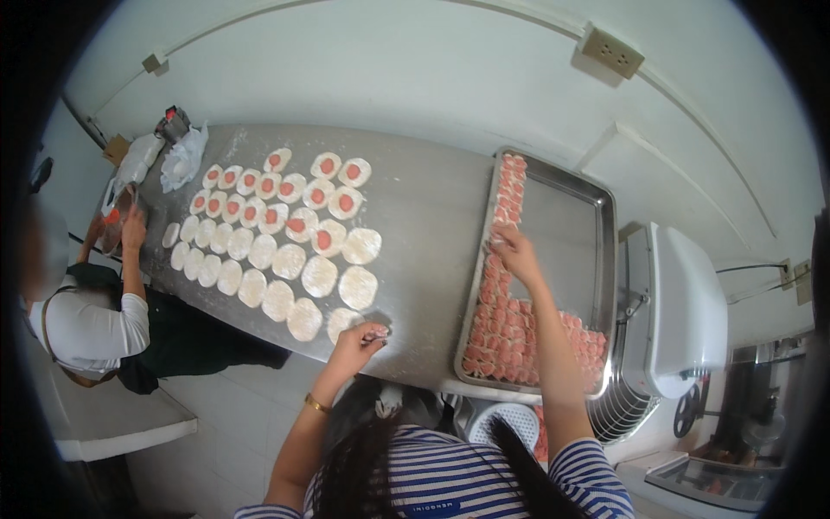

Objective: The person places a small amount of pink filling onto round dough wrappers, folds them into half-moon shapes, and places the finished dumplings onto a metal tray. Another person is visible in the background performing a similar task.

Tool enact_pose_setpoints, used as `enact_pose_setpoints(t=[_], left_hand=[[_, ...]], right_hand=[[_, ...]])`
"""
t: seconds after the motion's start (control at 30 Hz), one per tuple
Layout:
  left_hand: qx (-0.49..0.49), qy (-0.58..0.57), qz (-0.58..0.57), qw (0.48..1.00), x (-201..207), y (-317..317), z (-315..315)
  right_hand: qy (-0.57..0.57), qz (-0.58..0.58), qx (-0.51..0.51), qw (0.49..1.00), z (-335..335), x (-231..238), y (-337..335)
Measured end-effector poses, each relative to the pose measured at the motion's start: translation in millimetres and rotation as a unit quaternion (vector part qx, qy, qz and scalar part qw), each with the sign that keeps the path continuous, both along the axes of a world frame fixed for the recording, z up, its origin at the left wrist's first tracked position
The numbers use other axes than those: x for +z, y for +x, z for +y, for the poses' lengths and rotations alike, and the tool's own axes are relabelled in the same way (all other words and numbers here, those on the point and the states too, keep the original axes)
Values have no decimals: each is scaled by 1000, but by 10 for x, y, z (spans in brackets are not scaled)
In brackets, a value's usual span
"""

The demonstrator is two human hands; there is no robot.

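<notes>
My right hand [516, 251] reaches over the left side of a metal tray [616, 233], fingers pinched at a small dumpling in the rows there. Pink-filled dumplings [501, 342] stand packed along the tray's left side and near end. My left hand [356, 348] hovers at the table's near edge with its fingers curled together; what they hold, if anything, is too small to make out. Right beside it lies a floured dough wrapper [341, 322], partly covered by the hand. Further left, rows of round wrappers [261, 251] lie flat, and the farther ones carry pink filling [317, 195].
At the table's left end a co-worker [91, 329] handles a container [117, 221]. Plastic bags [183, 160] lie behind that. A white machine [683, 311] stands close to the tray's right side. Below the near edge is a white perforated basket [503, 427].
</notes>
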State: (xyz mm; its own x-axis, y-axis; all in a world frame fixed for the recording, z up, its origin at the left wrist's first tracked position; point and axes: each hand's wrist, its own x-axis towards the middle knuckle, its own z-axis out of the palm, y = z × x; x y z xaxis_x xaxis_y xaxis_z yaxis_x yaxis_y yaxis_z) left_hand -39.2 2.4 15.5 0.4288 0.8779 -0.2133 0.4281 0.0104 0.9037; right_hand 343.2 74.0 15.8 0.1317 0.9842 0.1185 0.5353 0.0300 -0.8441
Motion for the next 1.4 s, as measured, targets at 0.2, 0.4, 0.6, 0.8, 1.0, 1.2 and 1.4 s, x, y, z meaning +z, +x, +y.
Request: enact_pose_setpoints(t=[0.2, 0.4, 0.6, 0.8, 1.0, 1.2, 1.4], left_hand=[[82, -7, -43, 996, -13, -578, 202], [176, -27, -69, 982, 82, -1208, 208], [169, 21, -44, 984, -33, -1357, 371], [10, 45, -38, 998, 147, -523, 660], [-94, 213, 105, 967, -143, 188, 616], [-86, 245, 185, 948, -330, 433, 429], [-65, 228, 202, 950, -479, 520, 477]], right_hand=[[61, -157, 114, 979, 1434, -347, -1500], [-20, -322, 85, 943, 2131, -660, -2205], [-66, -355, 17, 932, 1720, -588, -2066], [-97, -400, -39, 911, 75, -535, -1826], [-110, -365, -55, 923, -1171, -421, -2213], [-73, -151, -182, 969, -1216, -415, -2206], [-40, -169, -241, 955, -970, -689, -2016]])
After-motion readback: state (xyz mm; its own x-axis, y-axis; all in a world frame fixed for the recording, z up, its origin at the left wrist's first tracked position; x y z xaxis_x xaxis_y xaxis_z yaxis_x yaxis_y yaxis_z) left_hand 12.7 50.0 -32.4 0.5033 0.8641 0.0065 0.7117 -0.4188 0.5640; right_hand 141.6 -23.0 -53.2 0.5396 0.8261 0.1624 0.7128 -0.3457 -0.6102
